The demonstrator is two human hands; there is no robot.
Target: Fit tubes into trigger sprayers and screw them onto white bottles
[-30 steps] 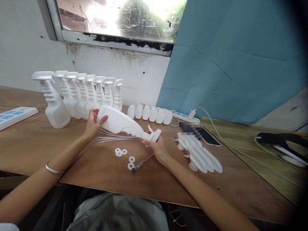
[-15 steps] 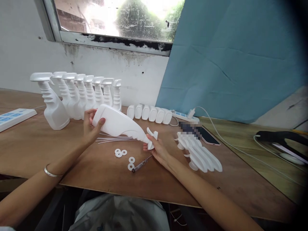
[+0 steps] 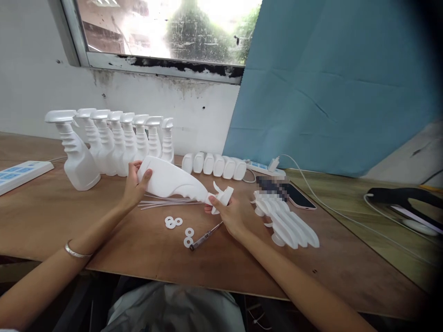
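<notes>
The left hand (image 3: 136,183), at the centre left of the frame, is clamped on the base end of a white bottle (image 3: 175,180), which lies tilted in the air with its neck down to the right. The right hand (image 3: 229,214), near the middle of the frame, grips a white trigger head (image 3: 224,197) at this neck. The fingers cover the joint, so I cannot tell how far it is fastened. I judge that the step in hand is joining head and bottle; the next move calls for a steady base and a straight turn of the head.

Below the bottle lie thin tubes (image 3: 162,203), then white washers (image 3: 170,223) and a screwdriver (image 3: 204,238) in the lower middle. Curved white parts (image 3: 292,226) lie at the centre right; finished-looking spray bottles (image 3: 116,138) stand upright at the left.
</notes>
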